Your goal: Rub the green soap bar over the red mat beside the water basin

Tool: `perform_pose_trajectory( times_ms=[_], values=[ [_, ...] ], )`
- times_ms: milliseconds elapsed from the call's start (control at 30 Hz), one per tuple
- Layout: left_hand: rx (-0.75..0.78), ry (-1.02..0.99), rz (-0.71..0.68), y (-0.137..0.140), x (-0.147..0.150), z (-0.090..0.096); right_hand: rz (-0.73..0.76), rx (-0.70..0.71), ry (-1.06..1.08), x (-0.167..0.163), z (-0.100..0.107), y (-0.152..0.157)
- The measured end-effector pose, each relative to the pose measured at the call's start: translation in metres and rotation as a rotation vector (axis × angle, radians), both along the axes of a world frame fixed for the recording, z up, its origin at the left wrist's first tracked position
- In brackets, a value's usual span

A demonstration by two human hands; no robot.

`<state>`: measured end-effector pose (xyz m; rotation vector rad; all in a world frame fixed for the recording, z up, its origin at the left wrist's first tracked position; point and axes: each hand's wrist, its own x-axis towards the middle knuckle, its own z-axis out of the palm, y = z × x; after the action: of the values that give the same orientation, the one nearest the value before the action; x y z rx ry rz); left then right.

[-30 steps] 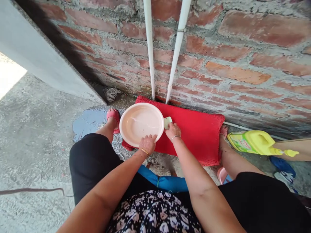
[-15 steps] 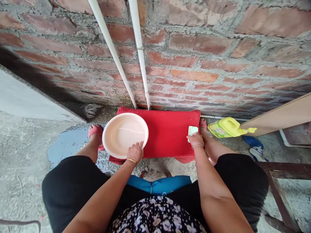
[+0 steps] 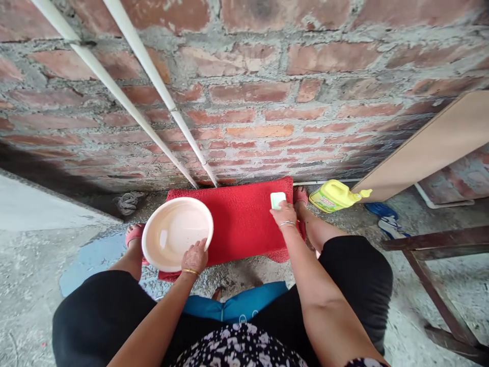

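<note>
My left hand (image 3: 195,256) grips the near right rim of a pale pink plastic basin (image 3: 148,235), with the fingers over its inner side. The basin sits on the left end of a red cloth (image 3: 240,221), and a little clear water seems to lie in it. At the cloth's right end, my right hand (image 3: 283,214) is closed on a small pale green rectangular piece (image 3: 278,197) with rounded corners. Its underside and my fingertips are partly hidden, so its kind is unclear. The cloth is spread over a low support and hangs past its near edge.
A yellow detergent jug (image 3: 334,196) lies on the floor at right, near a leaning board (image 3: 424,148) and a dark wooden frame (image 3: 431,244). Two white pipes (image 3: 153,92) run down the brick wall. A grey rag (image 3: 128,203) and wet floor (image 3: 86,262) are at left.
The camera view has shifted, so the scene sits further left. The basin appears tilted slightly, its water glint moved. My right hand with the pale green piece has moved inward over the cloth.
</note>
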<state>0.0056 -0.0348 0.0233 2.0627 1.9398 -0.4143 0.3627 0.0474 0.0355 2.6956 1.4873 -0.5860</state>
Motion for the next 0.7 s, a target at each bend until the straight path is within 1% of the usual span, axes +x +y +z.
perform_pose_trajectory(
  times_ms=[100,167,200,333,367,400,467,533,600,667,700],
  values=[
    [0.012,0.011,0.011,0.001,-0.003,-0.006,0.076,0.006,0.044,-0.012,-0.003,0.013],
    [0.011,0.011,0.016,0.002,-0.004,-0.009,0.078,-0.026,0.061,-0.004,-0.007,0.014],
    [0.006,0.010,0.020,0.003,-0.005,-0.010,0.044,-0.038,0.066,0.005,-0.008,0.012],
    [-0.022,0.017,0.027,0.005,-0.004,-0.007,-0.190,-0.031,0.056,0.038,-0.010,-0.002],
    [-0.026,0.022,0.028,0.006,-0.003,-0.006,-0.217,-0.014,0.044,0.039,-0.008,-0.005],
    [-0.027,0.028,0.031,0.006,-0.002,-0.005,-0.213,0.008,0.032,0.036,-0.006,-0.006],
    [-0.025,0.038,0.042,0.006,-0.001,-0.003,-0.113,0.050,0.030,0.016,-0.003,-0.005],
    [-0.023,0.040,0.048,0.006,0.000,-0.002,0.058,0.055,0.074,-0.022,-0.001,-0.002],
    [-0.028,0.035,0.052,0.007,0.001,-0.002,0.219,0.021,0.138,-0.066,-0.003,-0.001],
    [-0.037,0.029,0.052,0.007,0.001,-0.002,0.322,-0.003,0.187,-0.104,-0.007,-0.005],
    [-0.042,0.029,0.051,0.007,0.001,-0.002,0.354,-0.007,0.202,-0.117,-0.009,-0.008]
  ],
)
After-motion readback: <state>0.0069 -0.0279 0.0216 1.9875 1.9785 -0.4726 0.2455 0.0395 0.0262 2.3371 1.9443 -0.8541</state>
